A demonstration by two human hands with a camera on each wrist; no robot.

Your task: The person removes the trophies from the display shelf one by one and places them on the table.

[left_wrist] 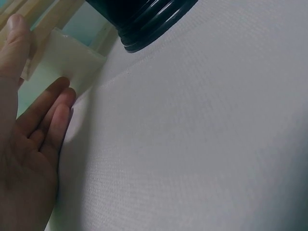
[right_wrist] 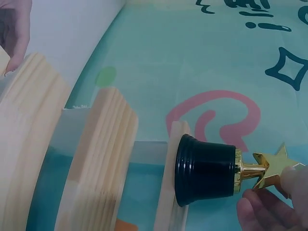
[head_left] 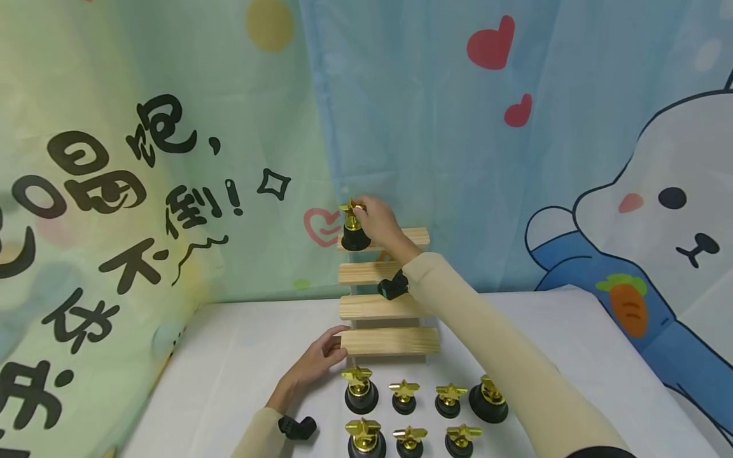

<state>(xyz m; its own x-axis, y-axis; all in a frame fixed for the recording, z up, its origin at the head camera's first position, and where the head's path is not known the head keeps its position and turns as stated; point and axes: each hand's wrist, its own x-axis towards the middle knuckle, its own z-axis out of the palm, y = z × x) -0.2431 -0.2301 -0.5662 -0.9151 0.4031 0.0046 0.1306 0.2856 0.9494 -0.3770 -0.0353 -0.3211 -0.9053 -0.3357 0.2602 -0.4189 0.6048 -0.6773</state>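
My right hand (head_left: 378,222) pinches the gold star of a small trophy (head_left: 356,236) at the left end of the top step of a wooden tiered rack (head_left: 389,342). In the right wrist view the trophy's black base (right_wrist: 207,169) is right at the top plank (right_wrist: 172,192), and thumb and fingers hold the star (right_wrist: 274,166). My left hand (head_left: 318,356) rests at the left end of the lowest plank. In the left wrist view its thumb lies along the wood, while the other fingers (left_wrist: 53,115) extend beside the rack's translucent side panel (left_wrist: 70,60).
On the white table (head_left: 229,356) in front of the rack stand several star trophies in two rows, among them a larger one (head_left: 361,391) and a smaller one (head_left: 404,397). Another large trophy (head_left: 488,401) is beside my right sleeve. A printed curtain (head_left: 424,127) hangs behind the rack.
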